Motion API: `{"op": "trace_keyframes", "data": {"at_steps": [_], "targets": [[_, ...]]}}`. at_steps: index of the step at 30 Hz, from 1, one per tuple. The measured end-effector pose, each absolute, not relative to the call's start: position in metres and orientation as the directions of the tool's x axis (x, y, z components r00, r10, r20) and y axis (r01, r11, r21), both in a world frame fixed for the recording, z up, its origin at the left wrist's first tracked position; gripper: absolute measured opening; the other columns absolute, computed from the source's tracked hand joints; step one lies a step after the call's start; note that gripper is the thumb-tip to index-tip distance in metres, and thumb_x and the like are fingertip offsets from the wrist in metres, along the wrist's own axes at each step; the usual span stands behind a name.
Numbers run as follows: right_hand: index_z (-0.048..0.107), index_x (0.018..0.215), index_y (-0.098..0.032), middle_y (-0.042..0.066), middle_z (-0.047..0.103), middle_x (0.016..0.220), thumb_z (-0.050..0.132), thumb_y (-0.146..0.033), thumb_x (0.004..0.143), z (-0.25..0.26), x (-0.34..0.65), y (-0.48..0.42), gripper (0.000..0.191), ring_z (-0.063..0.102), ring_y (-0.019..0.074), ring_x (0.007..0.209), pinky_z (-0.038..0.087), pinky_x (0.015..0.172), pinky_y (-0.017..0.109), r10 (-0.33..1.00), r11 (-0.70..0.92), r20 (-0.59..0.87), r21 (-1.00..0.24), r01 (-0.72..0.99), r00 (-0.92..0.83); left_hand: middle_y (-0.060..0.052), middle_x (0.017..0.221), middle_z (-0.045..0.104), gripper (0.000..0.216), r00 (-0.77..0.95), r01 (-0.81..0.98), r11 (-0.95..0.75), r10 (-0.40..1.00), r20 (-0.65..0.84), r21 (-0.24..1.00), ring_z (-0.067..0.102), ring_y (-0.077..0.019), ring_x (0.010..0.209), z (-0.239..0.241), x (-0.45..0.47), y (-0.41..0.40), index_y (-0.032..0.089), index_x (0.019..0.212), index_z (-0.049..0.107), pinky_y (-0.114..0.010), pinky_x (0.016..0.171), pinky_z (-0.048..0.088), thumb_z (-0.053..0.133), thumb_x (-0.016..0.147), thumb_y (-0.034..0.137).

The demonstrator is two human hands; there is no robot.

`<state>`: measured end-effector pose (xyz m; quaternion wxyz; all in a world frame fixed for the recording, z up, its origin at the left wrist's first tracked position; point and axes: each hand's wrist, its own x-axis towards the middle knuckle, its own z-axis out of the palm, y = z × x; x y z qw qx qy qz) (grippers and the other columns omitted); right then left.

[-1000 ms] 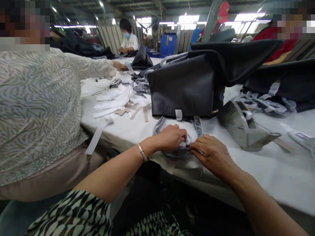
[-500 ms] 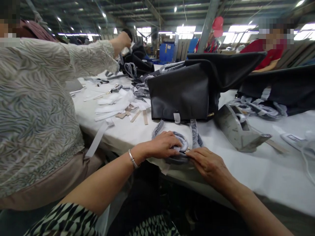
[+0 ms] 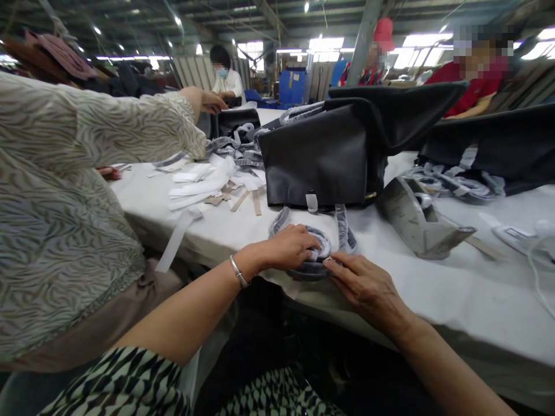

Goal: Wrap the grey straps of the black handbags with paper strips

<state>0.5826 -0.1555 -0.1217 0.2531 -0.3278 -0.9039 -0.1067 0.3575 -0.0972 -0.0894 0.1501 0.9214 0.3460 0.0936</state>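
Observation:
A plastic-wrapped bag strap point(image 3: 312, 270) lies coiled at the table's front edge. My left hand point(image 3: 291, 247) rests on the coil from the left, its fingers curled over and gripping the strap. From the right, my right hand point(image 3: 366, 283) pinches the strap near a small metal fitting point(image 3: 328, 259). Just behind the coil stands a black bag point(image 3: 316, 159), its flap tipped up to the right. A piece of white wrapping point(image 3: 311, 202) sits on its lower front. Two wrapped handle ends point(image 3: 342, 225) run from the bag's base toward my hands.
Right of the bag stands a grey tape dispenser point(image 3: 418, 222). Another black bag point(image 3: 498, 156) with coiled straps lies beyond it. White paper strips point(image 3: 203, 185) and brown pieces are scattered left. A co-worker's patterned sleeve point(image 3: 139, 124) reaches across the table at left.
My hands stay at the coiled strap, with small finger shifts. The co-worker's raised hand at left has come down onto a black bag, uncovering a person in white behind.

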Motion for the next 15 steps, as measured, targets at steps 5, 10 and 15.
{"op": "trace_keyframes", "data": {"at_steps": [5,10,15], "targets": [[0.067,0.109,-0.014,0.010,0.067,0.108,0.057,-0.020,0.091,-0.130,0.573,-0.161,0.022,0.062,0.0204,0.094,0.050,0.085,0.032,0.524,0.740,0.595,0.037,0.672,-0.610,-0.006,0.094,0.066,0.023,0.758,0.608,-0.726,0.651,0.040,0.321,0.054,-0.0212,0.098,-0.087,0.362,-0.092,0.020,0.106,0.068,-0.032,0.091,0.041,0.054,0.089,0.020],[0.069,0.097,-0.014,0.008,0.067,0.094,0.052,-0.011,0.090,-0.135,0.552,-0.156,0.019,0.062,0.0186,0.088,0.049,0.078,0.027,0.590,0.705,0.601,-0.057,0.707,-0.539,-0.006,0.101,0.065,0.034,0.807,0.556,-0.737,0.590,-0.036,0.385,0.052,-0.0225,0.101,-0.078,0.352,-0.088,0.017,0.110,0.064,-0.031,0.091,0.039,0.061,0.086,0.042],[0.069,0.095,-0.015,0.007,0.067,0.091,0.050,-0.012,0.091,-0.133,0.547,-0.157,0.020,0.062,0.0175,0.085,0.047,0.075,0.026,0.607,0.690,0.619,-0.099,0.717,-0.498,-0.007,0.108,0.064,0.051,0.837,0.520,-0.794,0.547,-0.005,0.315,0.050,-0.0264,0.105,-0.079,0.341,-0.097,0.018,0.115,0.061,-0.037,0.094,0.038,0.077,0.070,0.038]]}}
